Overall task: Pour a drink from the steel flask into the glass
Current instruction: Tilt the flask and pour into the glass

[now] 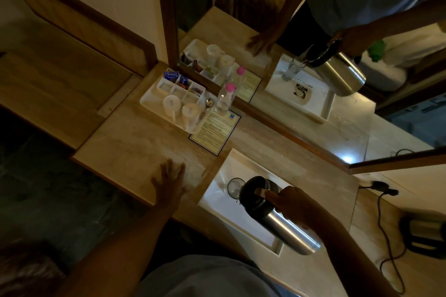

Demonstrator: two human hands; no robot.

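Two hands are in play, and only my right hand (293,202) matters for the pour: it is clamped around the steel flask (281,216) just below its black cap. The flask is tipped well over, its long axis running from the base near the desk's (135,149) front edge up toward the mirror (313,84), mouth leading. The glass (233,186) stands upright on the white tray (217,190) directly ahead of that mouth, the cap overlapping its rim from this angle; I can't tell whether liquid is running yet. I judge the pour is at its start or just under way, so the next move is a finer tilt. My left hand (171,179) lies flat with fingers spread on the desk's front edge, well left of the tray, holding nothing. Beige marble top, dim room; a kettle (424,234) sits at the right end.
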